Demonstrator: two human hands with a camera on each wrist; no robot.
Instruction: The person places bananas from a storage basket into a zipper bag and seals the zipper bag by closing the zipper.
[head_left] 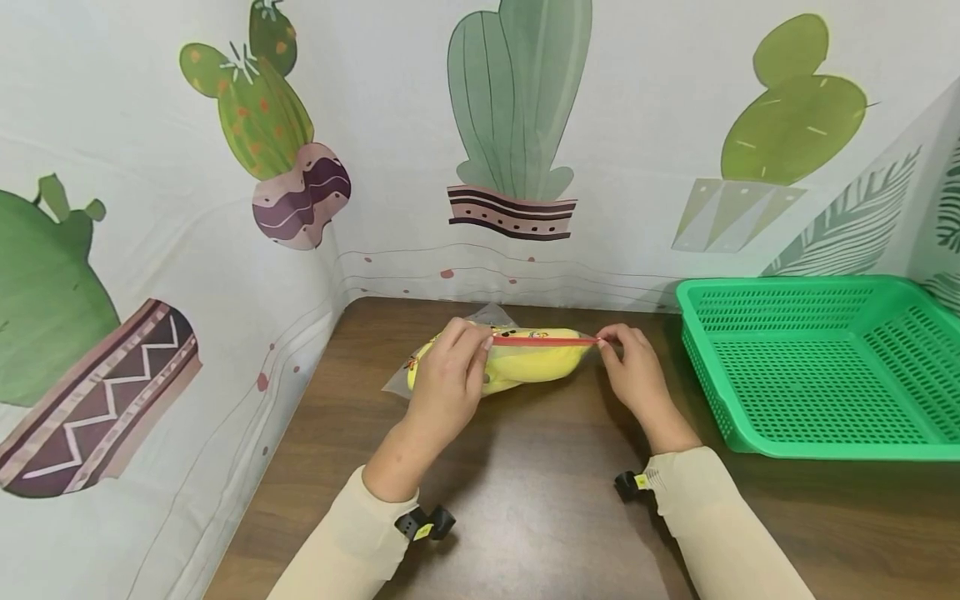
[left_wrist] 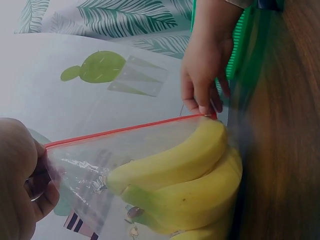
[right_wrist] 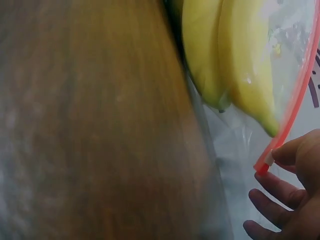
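Observation:
A clear zip bag (left_wrist: 80, 175) with a red seal strip and small printed figures lies on the table, bananas (left_wrist: 185, 192) inside it. My left hand (head_left: 447, 379) pinches the bag's left end at the red strip. At the opposite end, my right hand (head_left: 633, 371) pinches the strip's corner between thumb and index finger, right at a small white slider (right_wrist: 270, 159). The red strip (head_left: 543, 341) runs taut between both hands. In the right wrist view, the other fingers of the right hand spread below the corner.
A green plastic basket (head_left: 738, 433) stands on the right of the brown wooden table (head_left: 525, 500), close to my right hand. Behind the table hangs a white cloth (head_left: 397, 167) printed with cacti. Each wrist carries a small black camera (head_left: 442, 522).

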